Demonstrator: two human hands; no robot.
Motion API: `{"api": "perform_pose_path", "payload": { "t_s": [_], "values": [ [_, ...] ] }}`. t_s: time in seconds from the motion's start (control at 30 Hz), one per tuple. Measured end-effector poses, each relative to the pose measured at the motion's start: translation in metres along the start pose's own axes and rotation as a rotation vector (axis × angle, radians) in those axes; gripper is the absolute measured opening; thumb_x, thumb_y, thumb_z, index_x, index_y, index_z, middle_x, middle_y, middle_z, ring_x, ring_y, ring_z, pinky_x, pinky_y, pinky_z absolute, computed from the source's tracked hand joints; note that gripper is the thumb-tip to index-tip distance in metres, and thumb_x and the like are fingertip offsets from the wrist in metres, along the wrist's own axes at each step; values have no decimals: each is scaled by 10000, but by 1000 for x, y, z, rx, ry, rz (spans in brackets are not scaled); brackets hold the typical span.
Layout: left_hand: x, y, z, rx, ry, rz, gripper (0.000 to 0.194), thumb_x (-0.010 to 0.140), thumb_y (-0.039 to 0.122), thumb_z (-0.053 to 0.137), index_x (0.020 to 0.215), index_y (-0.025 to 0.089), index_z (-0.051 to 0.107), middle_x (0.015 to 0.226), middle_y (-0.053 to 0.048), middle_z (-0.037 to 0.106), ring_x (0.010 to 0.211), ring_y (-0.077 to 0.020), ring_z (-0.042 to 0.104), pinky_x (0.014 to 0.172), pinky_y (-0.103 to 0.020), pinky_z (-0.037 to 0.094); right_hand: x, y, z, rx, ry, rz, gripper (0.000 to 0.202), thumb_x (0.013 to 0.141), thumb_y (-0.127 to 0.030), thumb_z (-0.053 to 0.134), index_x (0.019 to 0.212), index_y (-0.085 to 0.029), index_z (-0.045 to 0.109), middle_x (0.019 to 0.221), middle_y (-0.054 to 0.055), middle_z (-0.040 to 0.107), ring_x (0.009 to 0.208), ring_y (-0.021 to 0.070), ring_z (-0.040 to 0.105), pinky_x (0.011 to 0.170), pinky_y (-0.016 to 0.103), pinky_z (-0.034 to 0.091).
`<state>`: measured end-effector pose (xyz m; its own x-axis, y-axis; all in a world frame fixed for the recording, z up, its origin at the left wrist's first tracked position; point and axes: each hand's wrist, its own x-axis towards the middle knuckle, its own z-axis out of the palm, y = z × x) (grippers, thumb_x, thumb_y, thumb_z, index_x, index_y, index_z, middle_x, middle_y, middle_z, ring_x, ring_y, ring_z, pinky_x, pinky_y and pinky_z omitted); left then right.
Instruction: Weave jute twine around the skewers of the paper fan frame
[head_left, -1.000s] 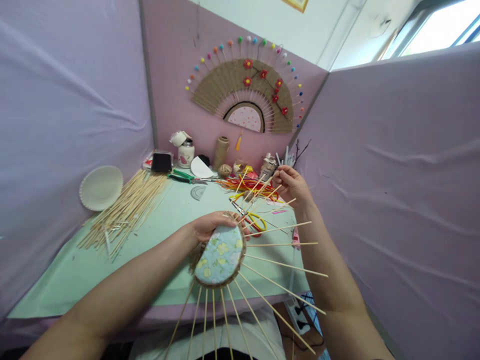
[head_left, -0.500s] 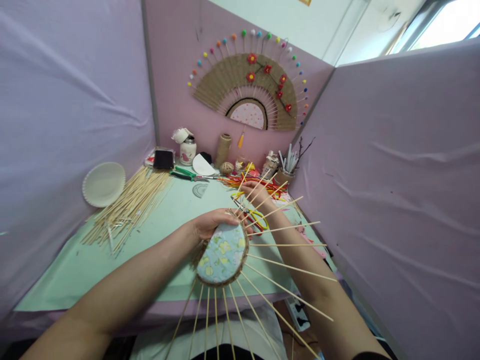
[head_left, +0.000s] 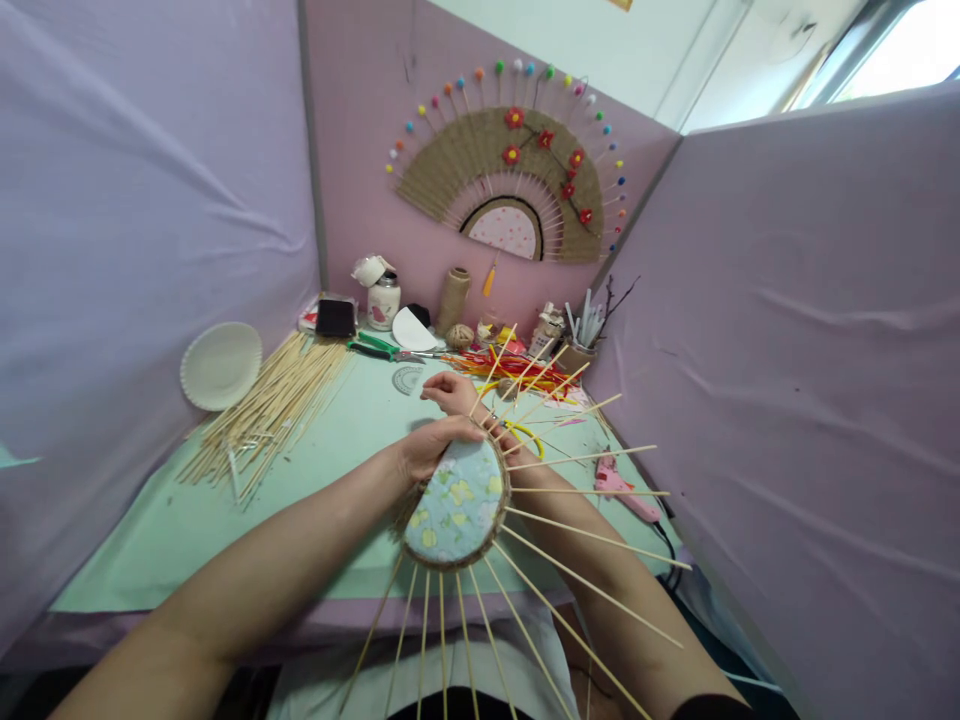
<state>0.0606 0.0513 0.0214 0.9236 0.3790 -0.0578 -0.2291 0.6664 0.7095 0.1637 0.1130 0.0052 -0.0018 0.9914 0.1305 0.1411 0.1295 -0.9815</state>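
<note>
My left hand (head_left: 435, 446) is closed around the upper edge of a half-round fan base (head_left: 459, 505) with blue-and-yellow floral cloth and a twine rim. Thin bamboo sticks (head_left: 585, 461) spread from that rim to the right and downward. Just above the base, behind the upper sticks, is my right hand (head_left: 450, 393). Its fingers are drawn together and point left; whatever is between them is too small to make out. Yellow-handled scissors (head_left: 531, 438) lie beside the right wrist, partly hidden by the sticks.
Loose bamboo sticks (head_left: 281, 415) and a white plate (head_left: 221, 366) lie at left. Green-handled pliers (head_left: 375, 347), a twine spool (head_left: 454, 300) and red and yellow strips (head_left: 525, 370) are at the back. A pink glue gun (head_left: 624, 488) rests at right. A finished fan (head_left: 457, 160) hangs behind.
My right hand has moved left, from the strips to above my left hand. The glue gun shows more fully at right. My left hand still holds the fan base.
</note>
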Motion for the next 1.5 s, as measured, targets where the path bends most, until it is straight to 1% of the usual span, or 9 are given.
{"api": "perform_pose_path", "payload": {
  "t_s": [0.27, 0.4, 0.57, 0.73, 0.87, 1.07, 1.23, 1.4, 1.5],
  "values": [
    [-3, 4, 17, -191, -121, 19, 237, 694, 172, 549, 891, 102, 660, 832, -133, 742, 847, -296, 709, 754, -378, 540, 4, 3, -46, 3, 265, -63, 190, 600, -299, 687, 722, -180, 605, 679, -3, 663, 678, 148, 610, 666, 277, 473],
    [1, 1, 14, -188, -105, 43, 229, 717, 171, 562, 913, 94, 653, 892, -144, 739, 896, -286, 703, 810, -375, 525, 1, -4, -60, 23, 362, -97, 206, 614, -307, 677, 758, -174, 615, 746, 7, 671, 727, 147, 613, 708, 283, 467],
    [2, 0, 14, -136, -77, 66, 219, 723, 165, 591, 923, 98, 648, 901, -136, 736, 890, -265, 703, 819, -354, 519, -3, -12, -73, 34, 403, -96, 237, 598, -327, 687, 759, -169, 614, 720, 8, 656, 682, 148, 590, 631, 271, 447],
    [0, 1, 17, -127, -65, 100, 214, 726, 173, 608, 923, 104, 655, 936, -136, 734, 911, -261, 697, 822, -345, 513, -6, -11, -78, 44, 392, -93, 220, 590, -316, 687, 743, -177, 610, 656, -16, 625, 587, 120, 538, 544, 241, 401],
    [0, 1, 18, -141, -83, 104, 137, 726, 161, 622, 849, 108, 649, 905, -135, 739, 872, -254, 706, 802, -334, 516, -8, -17, -88, 63, 356, -104, 242, 589, -333, 713, 745, -182, 605, 640, -27, 614, 542, 103, 515, 507, 229, 378],
    [-1, 3, 18, -180, -86, 80, 79, 720, 130, 638, 797, 117, 624, 897, -122, 740, 869, -257, 711, 784, -328, 530, -13, -49, -128, 142, 321, -150, 350, 551, -317, 791, 828, -199, 614, 630, -57, 585, 512, 79, 498, 474, 206, 365],
    [-1, 3, 16, -191, -90, 67, 76, 723, 107, 632, 792, 123, 604, 901, -115, 739, 881, -258, 711, 777, -331, 538, -16, -76, -155, 425, 201, -178, 346, 577, -297, 821, 855, -220, 630, 593, -74, 542, 492, 59, 458, 448, 183, 361],
    [-1, 4, 16, -182, -82, 74, 50, 732, 99, 618, 767, 124, 592, 924, -126, 736, 892, -253, 709, 772, -320, 538, -13, -91, -154, 540, 54, -223, 289, 639, -242, 802, 870, -248, 628, 712, -66, 620, 506, 37, 450, 478, 164, 394],
    [-1, 4, 17, -182, -77, 78, 50, 731, 100, 619, 763, 126, 591, 898, -115, 737, 878, -246, 711, 770, -312, 534, -5, -93, -144, 523, 71, -184, 213, 676, -216, 765, 834, -243, 626, 758, -57, 649, 485, 33, 426, 477, 167, 393]
  ]
}}
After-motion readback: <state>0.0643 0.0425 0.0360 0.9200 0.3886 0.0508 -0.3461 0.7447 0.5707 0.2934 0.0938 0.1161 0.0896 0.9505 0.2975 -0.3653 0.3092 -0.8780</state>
